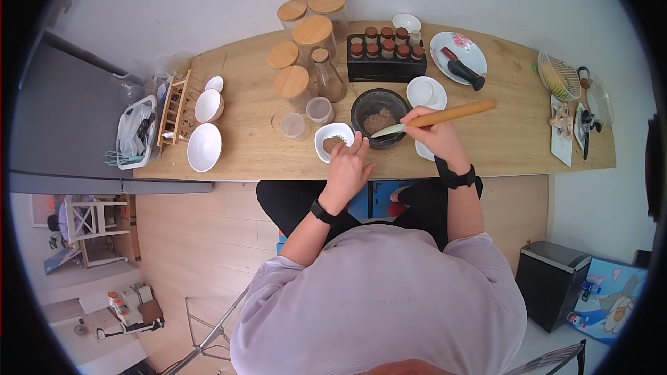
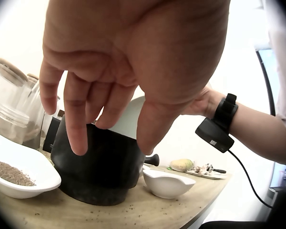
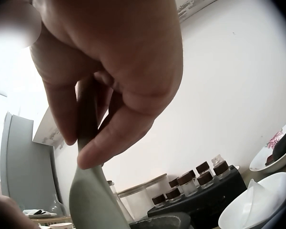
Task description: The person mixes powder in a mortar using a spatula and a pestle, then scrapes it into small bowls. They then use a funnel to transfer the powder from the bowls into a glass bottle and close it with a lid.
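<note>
My right hand (image 1: 443, 142) grips a spatula (image 1: 455, 112) with a wooden handle and a pale green blade. In the right wrist view, thumb and fingers pinch it just above the blade (image 3: 93, 198). The blade's tip is over the black stone mortar (image 1: 359, 112), which holds coarse brown powder (image 1: 379, 121). My left hand (image 1: 347, 172) is at the near left rim of the mortar, fingers extended and spread, holding nothing. In the left wrist view, its fingers overlap the mortar's dark wall (image 2: 97, 167). Left of the mortar stands a white bowl (image 1: 319, 140) with brown grains (image 2: 12, 172).
Behind the mortar stands a black rack (image 1: 386, 69) of brown-capped spice bottles. Wooden-lidded jars (image 1: 313, 30) and a glass bottle (image 1: 329, 83) are at the back left. White dishes (image 1: 425, 92) sit right of the mortar. A floral plate (image 1: 467, 48) bears a dark pestle-like tool (image 1: 464, 73).
</note>
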{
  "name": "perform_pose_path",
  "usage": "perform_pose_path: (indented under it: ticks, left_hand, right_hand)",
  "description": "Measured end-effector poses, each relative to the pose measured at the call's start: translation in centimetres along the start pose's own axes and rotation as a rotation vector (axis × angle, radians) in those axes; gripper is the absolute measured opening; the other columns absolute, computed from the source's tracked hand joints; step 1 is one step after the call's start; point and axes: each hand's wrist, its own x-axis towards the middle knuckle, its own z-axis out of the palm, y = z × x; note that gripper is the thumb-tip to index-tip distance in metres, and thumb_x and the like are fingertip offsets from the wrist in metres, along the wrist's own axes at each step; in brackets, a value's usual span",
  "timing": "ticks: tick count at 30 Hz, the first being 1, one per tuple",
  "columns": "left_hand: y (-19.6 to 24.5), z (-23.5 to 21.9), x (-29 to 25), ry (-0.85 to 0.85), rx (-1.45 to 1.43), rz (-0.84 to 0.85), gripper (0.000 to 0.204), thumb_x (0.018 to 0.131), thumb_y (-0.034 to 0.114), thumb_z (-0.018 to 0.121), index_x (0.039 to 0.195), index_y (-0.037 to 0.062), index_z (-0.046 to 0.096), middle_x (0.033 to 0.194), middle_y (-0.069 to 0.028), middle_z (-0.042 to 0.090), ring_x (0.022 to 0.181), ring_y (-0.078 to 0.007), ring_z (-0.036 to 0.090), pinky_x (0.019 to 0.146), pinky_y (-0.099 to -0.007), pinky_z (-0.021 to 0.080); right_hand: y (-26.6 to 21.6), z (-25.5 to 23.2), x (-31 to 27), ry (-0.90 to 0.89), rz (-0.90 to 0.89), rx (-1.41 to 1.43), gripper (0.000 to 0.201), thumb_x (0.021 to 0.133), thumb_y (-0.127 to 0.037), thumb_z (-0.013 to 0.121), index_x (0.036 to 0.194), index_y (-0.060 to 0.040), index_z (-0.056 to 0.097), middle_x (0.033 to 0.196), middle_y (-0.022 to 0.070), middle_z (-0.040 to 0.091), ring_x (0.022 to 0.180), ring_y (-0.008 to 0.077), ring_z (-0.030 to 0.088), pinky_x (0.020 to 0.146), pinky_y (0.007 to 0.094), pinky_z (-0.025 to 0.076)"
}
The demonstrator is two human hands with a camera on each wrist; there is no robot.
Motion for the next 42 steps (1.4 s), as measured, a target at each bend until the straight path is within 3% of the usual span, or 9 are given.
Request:
perform_pose_path:
  ticks: [1,10,16,20,27,31,34,41,42]
  left_hand:
    - [0.0,0.0,0.0,-0.003,0.004,0.0,0.063,0.077,0.022,0.079,0.13,-0.0024,0.057,0.136,-0.0239,0.057,0.111,-0.0322,0.063,0.101,-0.0441,0.044]
    - [0.0,0.0,-0.1,0.01,-0.008,0.003,0.062,0.076,0.021,0.079,0.13,-0.0023,0.057,0.137,-0.0239,0.056,0.11,-0.0336,0.063,0.102,-0.0444,0.044]
    - [-0.1,-0.1,-0.3,0.001,-0.028,-0.001,0.063,0.076,0.021,0.079,0.13,-0.0028,0.057,0.137,-0.0237,0.056,0.109,-0.034,0.063,0.101,-0.0447,0.044]
    - [0.0,0.2,0.0,0.006,-0.009,0.0,0.062,0.077,0.021,0.079,0.13,-0.0025,0.057,0.137,-0.0237,0.056,0.108,-0.0337,0.064,0.101,-0.0449,0.044]
    - [-0.2,-0.2,-0.2,0.012,-0.028,-0.003,0.061,0.077,0.021,0.078,0.129,-0.0032,0.058,0.136,-0.0234,0.057,0.109,-0.0333,0.064,0.102,-0.0446,0.044]
    - [-0.1,0.1,0.1,0.009,0.001,0.005,0.06,0.077,0.02,0.078,0.128,-0.0033,0.058,0.135,-0.0235,0.058,0.109,-0.0331,0.064,0.102,-0.0446,0.044]
    - [-0.2,-0.2,-0.1,0.019,-0.034,0.01,0.06,0.077,0.021,0.078,0.128,-0.0036,0.059,0.134,-0.0238,0.058,0.109,-0.033,0.064,0.101,-0.0446,0.044]
    - [0.1,0.0,0.1,0.004,0.003,0.0,0.06,0.077,0.021,0.078,0.129,-0.0035,0.058,0.134,-0.0238,0.058,0.108,-0.0327,0.064,0.102,-0.0446,0.044]
    - [0.1,-0.1,0.1,0.005,-0.002,0.003,0.06,0.078,0.022,0.078,0.129,-0.0035,0.058,0.135,-0.0238,0.058,0.108,-0.0327,0.064,0.102,-0.0446,0.044]
  right_hand:
    - [0.4,0.2,0.2,-0.046,0.039,-0.018,0.01,0.084,-0.004,0.07,0.093,-0.0032,0.066,0.082,0.0008,0.065,0.075,0.0085,0.059,0.067,0.025,0.047]
    - [2.2,1.4,1.5,0.244,-0.085,0.007,0.009,0.086,-0.006,0.07,0.093,-0.0021,0.066,0.08,0.0015,0.064,0.075,0.0077,0.058,0.066,0.0238,0.046]
    - [0.1,1.1,-0.5,0.14,0.001,0.041,0.008,0.086,-0.006,0.07,0.092,-0.0026,0.066,0.078,-0.0001,0.064,0.07,0.0062,0.057,0.063,0.0226,0.045]
    - [1.8,1.2,0.2,0.017,-0.016,0.046,0.007,0.086,-0.006,0.07,0.092,-0.0026,0.066,0.078,0.0004,0.064,0.071,0.0063,0.058,0.064,0.0228,0.046]
    - [1.9,1.5,1.5,0.332,-0.138,0.038,0.009,0.086,-0.005,0.07,0.093,-0.0016,0.066,0.083,0.0031,0.067,0.076,0.0101,0.062,0.066,0.0251,0.048]
    - [2.5,2.4,0.9,0.217,-0.195,-0.037,0.007,0.087,-0.005,0.069,0.093,-0.0017,0.066,0.084,0.0026,0.066,0.074,0.0098,0.06,0.067,0.0243,0.048]
    - [1.3,1.9,-0.3,0.176,-0.071,0.032,0.007,0.087,-0.005,0.07,0.091,-0.0015,0.066,0.082,0.0016,0.065,0.073,0.0087,0.058,0.065,0.0234,0.047]
    - [0.6,1.3,0.4,0.005,-0.017,-0.019,0.007,0.086,-0.005,0.07,0.09,-0.0019,0.065,0.08,0.0006,0.063,0.072,0.0081,0.056,0.063,0.0229,0.045]
    - [1.0,1.5,0.6,0.064,-0.029,0.011,0.007,0.086,-0.005,0.07,0.09,-0.0019,0.066,0.08,0.0012,0.063,0.072,0.0088,0.057,0.064,0.0238,0.046]
